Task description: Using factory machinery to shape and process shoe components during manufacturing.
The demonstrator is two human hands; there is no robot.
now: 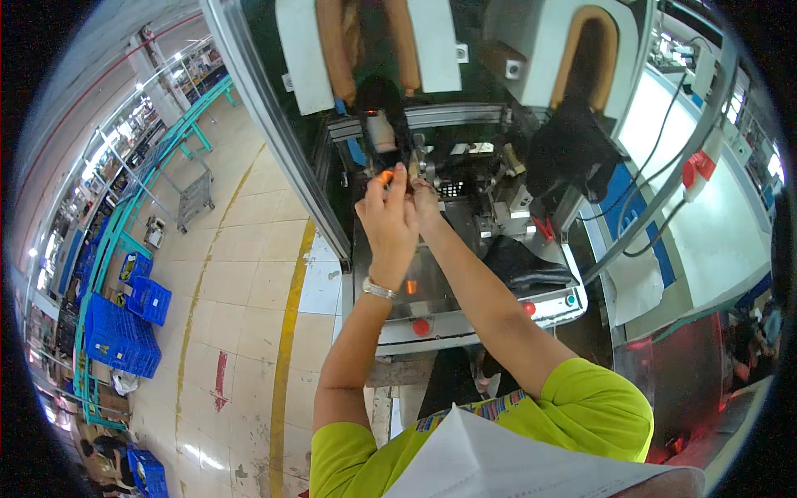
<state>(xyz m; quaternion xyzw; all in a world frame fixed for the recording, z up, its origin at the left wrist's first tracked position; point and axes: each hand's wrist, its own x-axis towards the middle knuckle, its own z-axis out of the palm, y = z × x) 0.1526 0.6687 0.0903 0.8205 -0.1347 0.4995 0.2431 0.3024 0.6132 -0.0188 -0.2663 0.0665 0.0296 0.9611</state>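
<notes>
A black shoe upper (400, 104) with a pale patch inside hangs below the left padded mould of the machine. Both my arms reach forward to its lower end. My left hand (388, 224) is raised there, fingers bent and closed on the upper's near edge. Close against it on the right, my right hand (425, 203) also grips that edge; its fingertips are partly hidden. On the machine's metal table, right of my forearm, lies another black shoe upper (527, 264). A third black upper (573, 149) sits over the right mould.
Metal clamps (494, 212) stand between the two stations. Red push buttons (421, 327) line the table's front edge, and a red-handled tool (544, 228) lies at its right. A metal frame post (278, 124) rises at left. Blue crates (120, 336) stand beyond the aisle.
</notes>
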